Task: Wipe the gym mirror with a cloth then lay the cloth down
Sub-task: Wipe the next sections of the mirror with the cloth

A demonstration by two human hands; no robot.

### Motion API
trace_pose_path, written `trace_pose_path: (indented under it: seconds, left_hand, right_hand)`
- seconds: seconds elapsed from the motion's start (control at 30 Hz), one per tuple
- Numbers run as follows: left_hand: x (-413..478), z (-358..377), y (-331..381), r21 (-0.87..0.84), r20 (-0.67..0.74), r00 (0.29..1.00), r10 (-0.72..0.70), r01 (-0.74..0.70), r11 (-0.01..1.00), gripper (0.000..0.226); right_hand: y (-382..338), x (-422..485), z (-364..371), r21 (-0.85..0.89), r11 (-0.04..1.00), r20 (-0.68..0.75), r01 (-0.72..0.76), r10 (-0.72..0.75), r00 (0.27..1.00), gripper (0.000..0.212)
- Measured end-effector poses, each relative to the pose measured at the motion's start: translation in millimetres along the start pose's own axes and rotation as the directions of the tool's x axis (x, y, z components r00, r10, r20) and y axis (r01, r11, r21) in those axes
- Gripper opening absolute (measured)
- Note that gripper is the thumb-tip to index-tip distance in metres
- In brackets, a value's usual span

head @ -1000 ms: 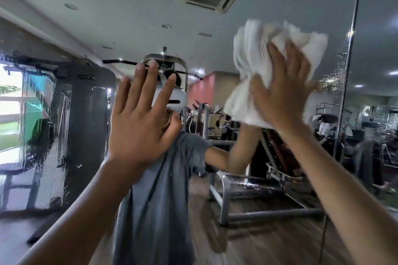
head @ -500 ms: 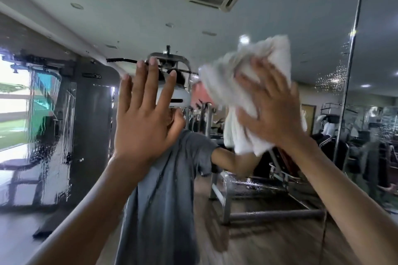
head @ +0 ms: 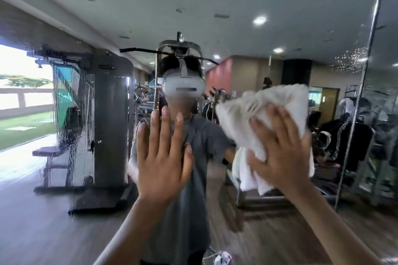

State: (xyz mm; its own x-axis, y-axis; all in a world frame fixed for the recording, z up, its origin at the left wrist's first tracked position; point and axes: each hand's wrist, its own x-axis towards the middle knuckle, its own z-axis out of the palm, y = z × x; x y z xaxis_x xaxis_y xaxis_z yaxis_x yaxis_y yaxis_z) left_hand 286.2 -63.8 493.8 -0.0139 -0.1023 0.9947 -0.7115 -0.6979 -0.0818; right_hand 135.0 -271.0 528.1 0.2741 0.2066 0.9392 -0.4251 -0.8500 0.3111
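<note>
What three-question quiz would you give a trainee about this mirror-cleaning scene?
1. True or false: the left hand holds the cloth.
2. Pick one: the right hand presses the cloth against A) the mirror, B) the floor, C) a bench.
3. Fill in: wet streaks run down the mirror's ___ side.

Key:
1. False. The left hand is flat and bare, with its fingers straight.
2. A
3. left
</note>
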Motion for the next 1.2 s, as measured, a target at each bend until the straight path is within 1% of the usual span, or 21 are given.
trace_pose_path:
  seconds: [0.1, 0.13, 0.2, 0.27, 0.33, 0.4, 0.47, 0.5, 0.57, 0.6, 0.67, 0.7, 0.73, 0.8, 0.9, 0.97, 1.0, 1.07, 1.1, 1.13, 1.2]
  left_hand:
    - [-0.4, 2.2, -3.1, -0.003, -0.012, 1.000, 0.009, -0.009, 1.000, 0.061]
    - [-0.2, 2.6, -5.1, -0.010, -0.015, 1.000, 0.011, -0.011, 1.000, 0.061]
    - [-1.9, 2.3, -6.4, -0.027, -0.019, 1.000, 0.010, -0.010, 1.000, 0.061]
    - [-1.5, 1.4, -5.7, -0.033, -0.024, 1.000, 0.010, -0.011, 0.999, 0.061]
    - [-0.5, 0.7, -5.8, -0.044, -0.008, 1.000, 0.000, -0.001, 0.999, 0.062]
    - [-1.2, 0.4, -6.6, -0.044, 0.021, 1.000, -0.001, 0.002, 0.999, 0.064]
    - [-2.8, 1.0, -5.0, -0.035, 0.010, 1.000, -0.004, 0.004, 0.999, 0.063]
    - [-3.3, 1.6, -3.9, -0.033, -0.006, 1.000, -0.008, 0.008, 0.999, 0.063]
    - [-2.9, 3.1, -1.9, -0.027, -0.036, 0.999, -0.010, 0.009, 1.000, 0.062]
    - [-2.2, 3.5, -1.7, -0.024, -0.045, 0.999, -0.004, 0.002, 1.000, 0.061]
    - [-2.4, 3.9, -3.4, -0.021, -0.051, 0.999, 0.014, -0.015, 1.000, 0.061]
    - [-3.0, 4.0, -4.8, -0.021, -0.051, 0.998, 0.023, -0.024, 0.999, 0.062]
    - [-3.5, 4.1, -5.9, -0.021, -0.047, 0.998, 0.031, -0.032, 0.999, 0.062]
    - [-3.7, 4.6, -7.5, -0.017, -0.035, 0.999, 0.042, -0.043, 0.999, 0.063]
    - [-2.9, 4.6, -11.0, -0.014, -0.024, 0.998, 0.056, -0.056, 0.998, 0.067]
    - [-3.4, 3.8, -10.6, -0.015, -0.019, 0.999, 0.045, -0.046, 0.999, 0.068]
    - [-3.6, 3.5, -8.8, -0.013, -0.022, 0.999, 0.031, -0.031, 0.999, 0.066]
    - [-4.9, 3.5, -3.0, -0.007, -0.018, 1.000, 0.002, -0.002, 1.000, 0.063]
    - [-6.0, 3.9, -1.0, -0.001, -0.011, 1.000, -0.004, 0.004, 1.000, 0.063]
    - [-6.1, 4.4, -0.2, 0.001, -0.007, 1.000, -0.005, 0.005, 1.000, 0.063]
    - [-4.9, 4.3, -1.1, -0.004, -0.004, 1.000, -0.006, 0.006, 1.000, 0.063]
  right_hand:
    - [-16.5, 42.9, -1.4, 0.021, 0.946, -0.056, -0.324, 0.325, 0.944, 0.069]
    - [-30.4, 53.3, -0.2, 0.027, 0.921, -0.079, -0.389, 0.390, 0.918, 0.070]
    - [-56.0, 61.0, 2.1, 0.037, 0.914, -0.106, -0.405, 0.406, 0.908, 0.070]
    - [-70.7, 49.1, 3.5, 0.048, 0.958, -0.099, -0.281, 0.285, 0.953, 0.067]
    - [-71.3, 19.0, 3.4, 0.034, 0.998, -0.041, -0.061, 0.062, 0.997, 0.064]
    - [-56.5, -20.1, 4.5, 0.013, 0.991, 0.033, 0.137, -0.137, 0.990, 0.065]
    - [-28.6, -45.5, 0.7, 0.016, 0.983, 0.079, 0.180, -0.181, 0.980, 0.071]
    - [-14.1, -47.3, -1.3, 0.017, 0.990, 0.090, 0.137, -0.138, 0.986, 0.072]
    - [3.3, -25.9, -3.3, 0.005, 0.998, 0.060, -0.062, 0.062, 0.996, 0.069]
    - [2.3, -6.0, -3.4, 0.012, 0.980, 0.019, -0.201, 0.200, 0.980, 0.068]
    - [-19.6, 33.6, -1.4, 0.064, 0.901, -0.065, -0.429, 0.433, 0.899, 0.069]
    - [-35.4, 47.2, 0.6, 0.076, 0.871, -0.099, -0.484, 0.490, 0.866, 0.069]
    - [-51.2, 53.9, 3.0, 0.077, 0.868, -0.123, -0.490, 0.496, 0.859, 0.069]
    - [-79.2, 46.1, 5.7, 0.081, 0.916, -0.113, -0.393, 0.401, 0.909, 0.069]
    - [-95.0, -6.2, 6.3, 0.063, 0.995, -0.026, -0.081, 0.083, 0.996, 0.068]
    - [-77.4, -47.3, 7.6, 0.040, 0.994, 0.032, 0.099, -0.100, 0.994, 0.066]
    - [-61.3, -60.3, 6.2, 0.048, 0.991, 0.054, 0.123, -0.125, 0.991, 0.065]
    - [-27.9, -65.3, 2.6, 0.056, 0.998, 0.090, 0.027, -0.032, 0.995, 0.067]
    - [-18.0, -55.7, 1.7, 0.052, 0.994, 0.077, -0.091, 0.087, 0.993, 0.067]
    - [-15.5, -38.3, 1.2, 0.050, 0.969, 0.031, -0.240, 0.239, 0.970, 0.066]
    - [-31.8, 2.4, 3.4, 0.095, 0.863, -0.064, -0.496, 0.502, 0.862, 0.068]
